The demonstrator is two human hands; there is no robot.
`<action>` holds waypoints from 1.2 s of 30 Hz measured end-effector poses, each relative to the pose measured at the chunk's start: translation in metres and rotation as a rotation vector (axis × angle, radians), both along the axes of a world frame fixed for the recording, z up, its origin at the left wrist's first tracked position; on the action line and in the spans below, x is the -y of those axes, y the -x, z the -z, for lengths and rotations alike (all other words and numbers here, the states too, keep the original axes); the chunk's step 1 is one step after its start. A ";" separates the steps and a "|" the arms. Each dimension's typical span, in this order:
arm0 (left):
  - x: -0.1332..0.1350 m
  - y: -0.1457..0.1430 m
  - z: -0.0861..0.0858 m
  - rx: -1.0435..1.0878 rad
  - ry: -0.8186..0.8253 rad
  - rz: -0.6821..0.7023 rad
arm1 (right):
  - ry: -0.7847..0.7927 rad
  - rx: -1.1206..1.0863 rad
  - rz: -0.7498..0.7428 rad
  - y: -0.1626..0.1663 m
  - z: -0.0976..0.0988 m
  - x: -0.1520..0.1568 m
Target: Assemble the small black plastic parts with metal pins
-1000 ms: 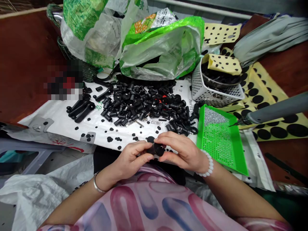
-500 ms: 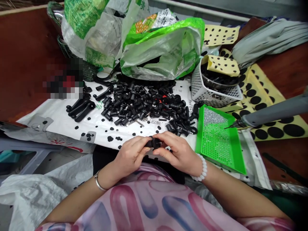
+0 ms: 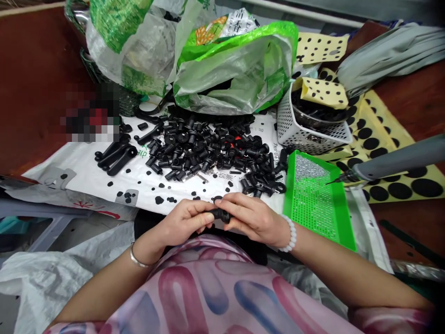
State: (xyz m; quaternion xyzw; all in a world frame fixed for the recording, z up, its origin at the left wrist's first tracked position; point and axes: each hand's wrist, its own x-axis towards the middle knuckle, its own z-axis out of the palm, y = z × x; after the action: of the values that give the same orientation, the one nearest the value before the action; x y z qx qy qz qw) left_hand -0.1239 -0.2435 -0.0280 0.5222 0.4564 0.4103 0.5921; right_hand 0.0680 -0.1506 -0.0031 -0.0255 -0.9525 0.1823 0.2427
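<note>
Both hands meet at the near edge of the table over my lap. My left hand [image 3: 184, 223] pinches one end of a small black plastic part [image 3: 219, 215], and my right hand [image 3: 251, 215] closes its fingers over the other end. Just beyond them, a big heap of black plastic parts [image 3: 208, 148] lies on a white sheet [image 3: 86, 176] dotted with small black discs.
A green perforated tray [image 3: 318, 199] of tiny silver screws lies to the right, with a grey electric screwdriver [image 3: 392, 162] hanging over it. Behind stand a white basket [image 3: 306, 134] and green plastic bags [image 3: 236, 69]. Yellow sheets with black round pads [image 3: 385, 153] lie far right.
Both hands have stayed together at the table edge and shifted the black part between the fingers; it now lies more sideways and lower. The view has shifted slightly.
</note>
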 end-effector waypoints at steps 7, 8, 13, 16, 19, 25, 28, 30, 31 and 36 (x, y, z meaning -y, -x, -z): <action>0.001 0.003 0.004 0.321 0.228 0.183 | -0.092 -0.052 -0.155 0.002 -0.010 -0.002; 0.002 0.002 0.003 0.251 0.183 0.142 | -0.083 -0.056 -0.128 0.003 -0.008 -0.001; 0.003 -0.003 0.003 -0.314 -0.288 -0.187 | 0.080 -0.051 0.155 0.012 0.004 0.006; -0.001 -0.006 0.012 -0.397 -0.427 -0.303 | 0.182 -0.052 0.274 0.019 0.006 0.008; -0.004 -0.007 0.018 -0.248 -0.372 -0.378 | 0.261 -0.029 0.279 0.024 0.000 0.008; -0.003 -0.005 0.021 0.123 -0.082 -0.368 | 0.237 -0.048 0.229 0.018 -0.015 0.003; -0.001 -0.003 0.026 0.247 -0.045 -0.304 | 0.185 -0.001 0.079 0.012 -0.023 -0.003; 0.000 -0.003 0.028 0.278 -0.022 -0.247 | 0.144 0.050 -0.015 0.011 -0.028 -0.008; 0.000 -0.004 0.028 0.277 -0.016 -0.220 | 0.128 0.077 -0.054 0.011 -0.030 -0.010; 0.001 -0.008 0.018 0.112 -0.039 -0.214 | 0.120 0.139 -0.116 0.016 -0.035 -0.015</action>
State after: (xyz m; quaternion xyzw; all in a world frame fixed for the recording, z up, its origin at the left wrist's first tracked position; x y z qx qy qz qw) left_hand -0.1163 -0.2447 -0.0464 0.4582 0.4676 0.5083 0.5595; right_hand 0.0524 -0.1358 0.0317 0.0027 -0.9542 0.2508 0.1629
